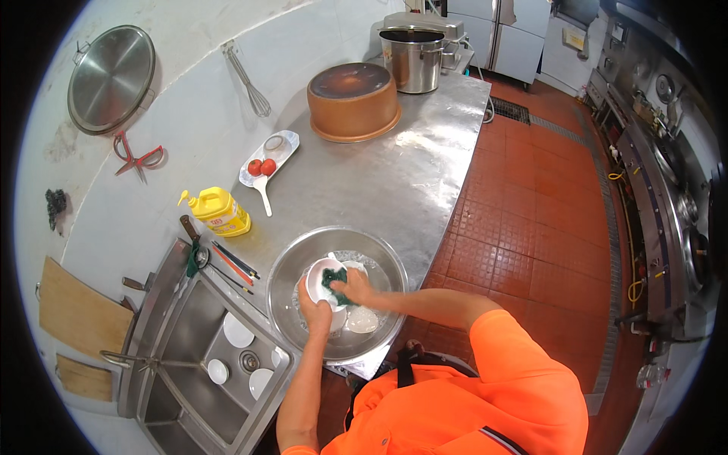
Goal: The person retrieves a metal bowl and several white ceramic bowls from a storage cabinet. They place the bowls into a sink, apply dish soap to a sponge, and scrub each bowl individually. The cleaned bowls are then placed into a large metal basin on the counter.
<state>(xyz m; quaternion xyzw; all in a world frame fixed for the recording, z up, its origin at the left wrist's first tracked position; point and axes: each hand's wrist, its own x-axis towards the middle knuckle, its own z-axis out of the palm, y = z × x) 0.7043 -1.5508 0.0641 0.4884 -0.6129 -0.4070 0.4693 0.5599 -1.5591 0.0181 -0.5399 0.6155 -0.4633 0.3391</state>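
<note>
Over a wide steel basin point(284, 262), my left hand point(313, 307) grips the rim of a white bowl point(315, 277), which is tilted toward my right. My right hand point(355, 288) presses a dark green scouring pad point(331, 279) against the inside of that bowl. Suds and water lie in the basin, along with other white dishes; a pale, foam-covered piece point(362, 320) sits below my right hand. How many dishes are under the bowl is hidden by my hands.
Left of the basin is a steel sink point(178, 334) with several white dishes. A yellow detergent jug point(220, 212), chopsticks point(233, 262) and a tray point(282, 155) with two tomatoes point(262, 167) stand on the steel counter point(334, 182). Farther back are a brown pot point(353, 110) and a steel stockpot point(413, 64).
</note>
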